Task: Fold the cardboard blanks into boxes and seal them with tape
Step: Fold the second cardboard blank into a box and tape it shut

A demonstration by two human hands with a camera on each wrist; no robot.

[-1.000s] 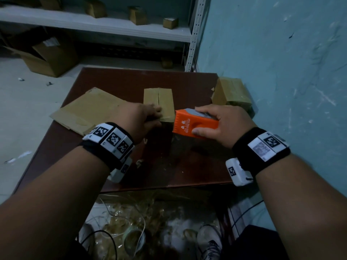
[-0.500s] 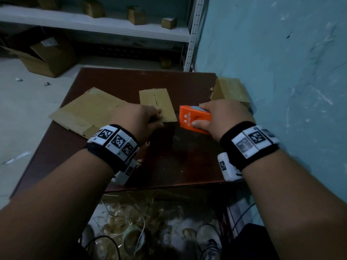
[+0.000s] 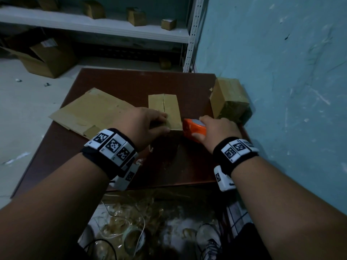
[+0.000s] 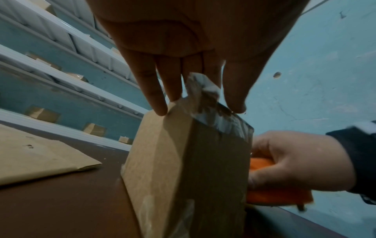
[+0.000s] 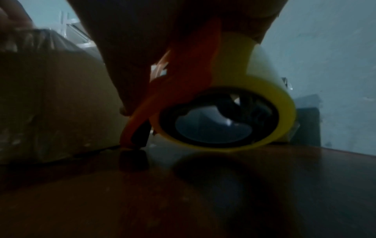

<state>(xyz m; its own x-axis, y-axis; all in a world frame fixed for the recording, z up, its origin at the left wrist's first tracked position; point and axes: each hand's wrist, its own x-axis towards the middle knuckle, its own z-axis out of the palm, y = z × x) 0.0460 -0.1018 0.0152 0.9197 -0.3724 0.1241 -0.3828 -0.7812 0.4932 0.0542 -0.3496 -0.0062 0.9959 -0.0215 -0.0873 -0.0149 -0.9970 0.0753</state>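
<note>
Fingers [image 4: 156, 90] of the left hand [image 3: 145, 123] reach forward nearly straight and lie on the near top edge of the folded box [image 3: 165, 111], their tips touching the cardboard, with the thumb down at the near face; in the left wrist view a crumpled end of clear tape [image 4: 200, 87] sticks up between the fingers, and whether they pinch it I cannot tell. That box stands on the dark brown table [image 3: 116, 152], its two top flaps meeting in a seam that runs away from the person, and shiny tape crosses its near top edge.

Just right of the box, the right hand [image 3: 217, 131] is wrapped round the orange tape dispenser [image 3: 193, 129], fingers over the top and thumb on the near side. Seen from the right wrist, the dispenser's roll of tape [image 5: 225, 116] with its yellow core sits low, close above the tabletop, and the dispenser's front end is at the foot of the box's right side.

A stack of flat cardboard blanks [image 3: 90, 111] lies to the left of the left hand, partly over the table edge. Another folded box [image 3: 228, 99] sits at the far right corner against the blue wall [image 3: 281, 72]
</note>
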